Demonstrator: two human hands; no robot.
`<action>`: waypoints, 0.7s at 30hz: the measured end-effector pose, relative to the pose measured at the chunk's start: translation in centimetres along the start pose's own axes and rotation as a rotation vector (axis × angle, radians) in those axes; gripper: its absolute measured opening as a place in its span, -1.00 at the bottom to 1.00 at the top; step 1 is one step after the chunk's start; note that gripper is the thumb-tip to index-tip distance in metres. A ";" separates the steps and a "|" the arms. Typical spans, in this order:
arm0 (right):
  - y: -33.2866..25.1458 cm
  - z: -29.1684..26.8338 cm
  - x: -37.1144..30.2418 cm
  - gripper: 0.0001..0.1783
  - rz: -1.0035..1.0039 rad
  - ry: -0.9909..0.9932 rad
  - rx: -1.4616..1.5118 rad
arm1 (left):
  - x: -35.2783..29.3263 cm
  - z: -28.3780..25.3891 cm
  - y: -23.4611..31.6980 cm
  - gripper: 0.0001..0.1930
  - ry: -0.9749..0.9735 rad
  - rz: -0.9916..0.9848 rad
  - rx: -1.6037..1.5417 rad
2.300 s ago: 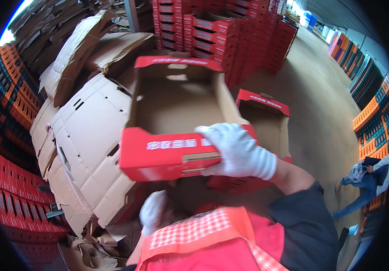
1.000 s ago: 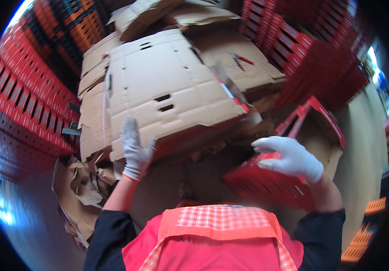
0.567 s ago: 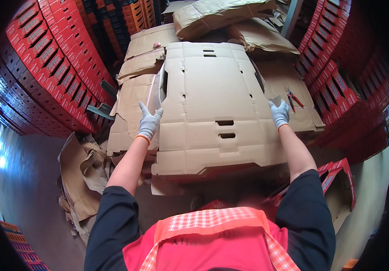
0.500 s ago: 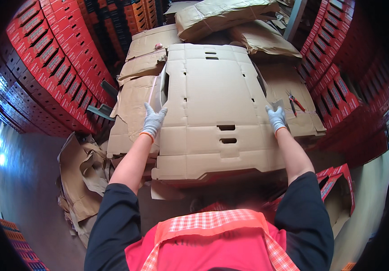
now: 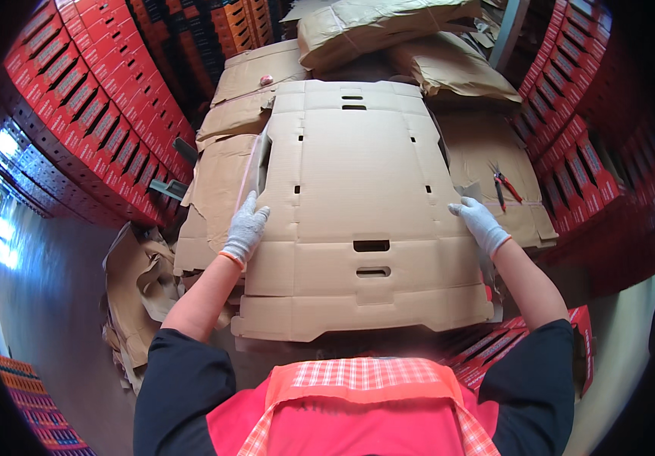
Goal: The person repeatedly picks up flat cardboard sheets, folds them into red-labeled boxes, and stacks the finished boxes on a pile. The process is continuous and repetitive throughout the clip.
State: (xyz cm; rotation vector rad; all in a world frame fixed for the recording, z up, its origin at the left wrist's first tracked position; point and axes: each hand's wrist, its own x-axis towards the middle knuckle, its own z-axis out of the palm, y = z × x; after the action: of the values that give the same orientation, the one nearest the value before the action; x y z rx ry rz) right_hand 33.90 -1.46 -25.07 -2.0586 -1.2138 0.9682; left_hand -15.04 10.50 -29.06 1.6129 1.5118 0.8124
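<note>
A flat die-cut cardboard box blank (image 5: 365, 175) lies before me, brown, with slots and hand holes. My left hand (image 5: 247, 228), in a pale knitted glove with an orange cuff, is closed on its left edge. On the opposite edge my gloved right hand (image 5: 482, 226) grips the blank, its fingertips near the side. The blank's near end, with a shallow cut-out, reaches toward my apron. Part of the fingers on both hands is hidden at the edges. Right of the blank, red-handled pliers (image 5: 508, 187) rest on brown wrapped cardboard.
Stacked red boxes (image 5: 77, 99) rise at the left, and more red boxes (image 5: 582, 163) at the right. Paper-wrapped bundles (image 5: 381, 30) lie at the back. Torn brown cardboard (image 5: 134, 296) leans at the lower left. A small reddish roll (image 5: 267, 80) sits on the wrapped stack.
The box blank has come closer to me, its near end lower in view. Both hands have moved nearer with it, still at its two side edges.
</note>
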 end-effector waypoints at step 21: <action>-3.2 8.1 -1.3 -0.60 -0.917 0.118 0.133 | -4.1 5.9 1.1 -0.44 0.259 0.648 0.106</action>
State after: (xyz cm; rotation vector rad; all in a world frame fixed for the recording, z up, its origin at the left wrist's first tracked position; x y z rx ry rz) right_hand 25.43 -0.43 -27.02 -1.1887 -1.7147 0.4499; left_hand -9.81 5.83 -30.83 2.1868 1.2086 1.3499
